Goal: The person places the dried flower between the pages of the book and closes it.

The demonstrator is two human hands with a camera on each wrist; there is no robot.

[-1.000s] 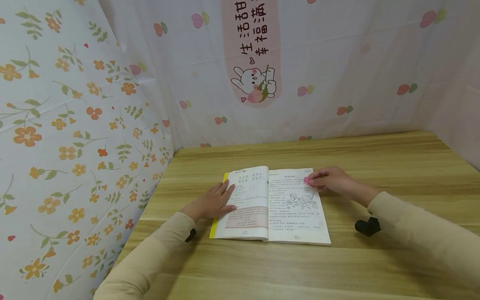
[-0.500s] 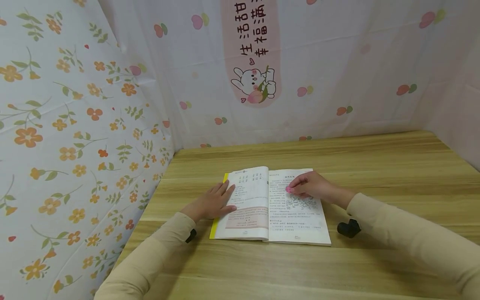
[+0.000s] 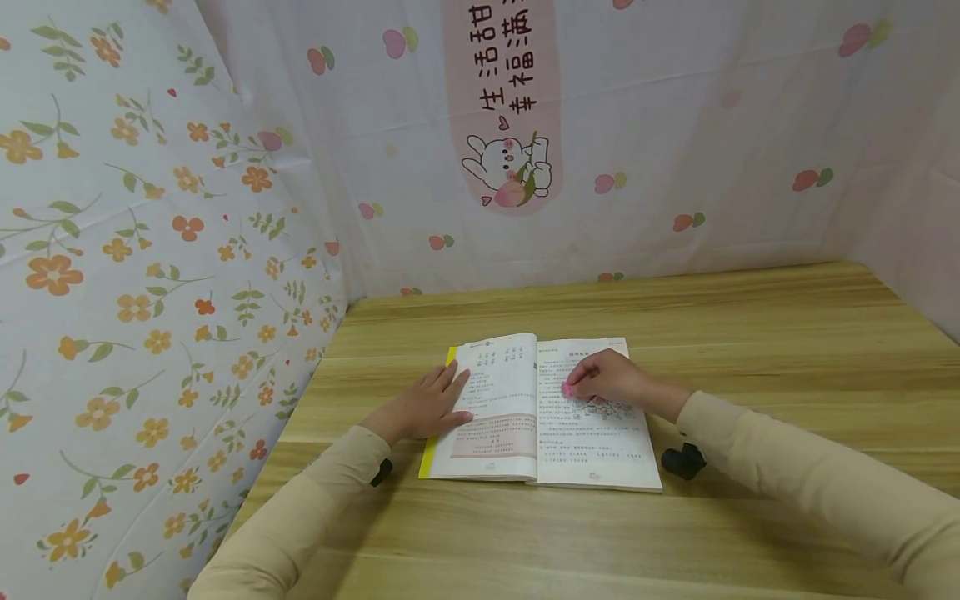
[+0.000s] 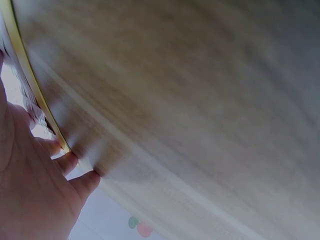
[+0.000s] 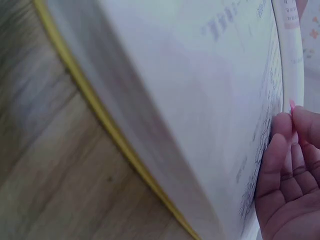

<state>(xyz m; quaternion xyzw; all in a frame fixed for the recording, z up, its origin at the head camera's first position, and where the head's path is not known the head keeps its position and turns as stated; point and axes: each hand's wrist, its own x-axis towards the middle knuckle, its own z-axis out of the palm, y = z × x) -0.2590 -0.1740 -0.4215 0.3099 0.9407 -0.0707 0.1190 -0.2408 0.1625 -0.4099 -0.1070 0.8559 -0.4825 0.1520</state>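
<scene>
An open book (image 3: 600, 458) with printed pages and a yellow cover edge lies flat on the wooden table. My left hand (image 3: 423, 404) rests on the left page's outer edge with fingers spread; in the left wrist view its fingertips (image 4: 90, 181) reach over the book's yellow edge (image 4: 37, 90). Over the right page, close to the centre fold, my right hand (image 3: 611, 377) pinches a small pink object (image 3: 567, 389) between thumb and fingertips. Only a pink tip (image 5: 292, 104) of it shows in the right wrist view; its kind is hidden by the fingers.
The wooden table (image 3: 480, 542) extends on all sides of the book. A floral curtain (image 3: 150, 333) hangs along the left, and a pale curtain (image 3: 660, 125) with a printed rabbit hangs behind. A black piece (image 3: 682, 461) sits under the right sleeve.
My right hand has moved left and slightly nearer, carrying the pink object from the right page's outer edge to near the centre fold. The left hand and the book have stayed put.
</scene>
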